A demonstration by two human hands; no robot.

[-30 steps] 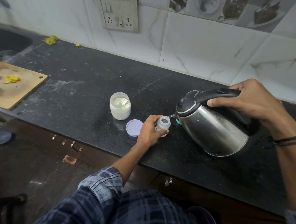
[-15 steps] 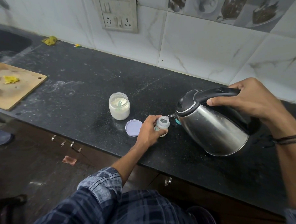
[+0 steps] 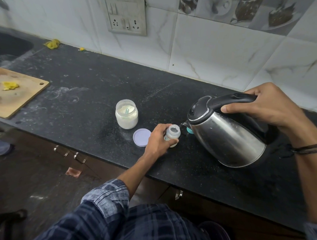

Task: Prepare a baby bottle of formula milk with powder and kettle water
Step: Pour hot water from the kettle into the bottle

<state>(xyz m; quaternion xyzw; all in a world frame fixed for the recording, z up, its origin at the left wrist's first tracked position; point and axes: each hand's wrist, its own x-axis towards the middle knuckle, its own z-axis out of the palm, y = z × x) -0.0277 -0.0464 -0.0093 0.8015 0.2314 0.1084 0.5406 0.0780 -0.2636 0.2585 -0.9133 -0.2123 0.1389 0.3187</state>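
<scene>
The left hand [image 3: 159,139] wraps its fingers [image 3: 161,128] round the small open bottle [image 3: 173,134], which stands upright on the black bench [image 3: 92,89] near the front edge. The right hand [image 3: 268,107] grips the handle of the steel kettle [image 3: 226,137], which is tilted with its spout at the bottle's mouth. An open jar of powder [image 3: 126,117] stands to the left, and its lid [image 3: 141,137] lies flat beside the left hand.

black speckled counter [image 3: 91,82], pretty dusty with white smears. wooden cutting board [image 3: 18,99] at the left end, open jar of powder [image 3: 126,119] in the middle, a purple lid [image 3: 141,137] lying flat just beside, little bottle [image 3: 173,132] standing next to that
</scene>
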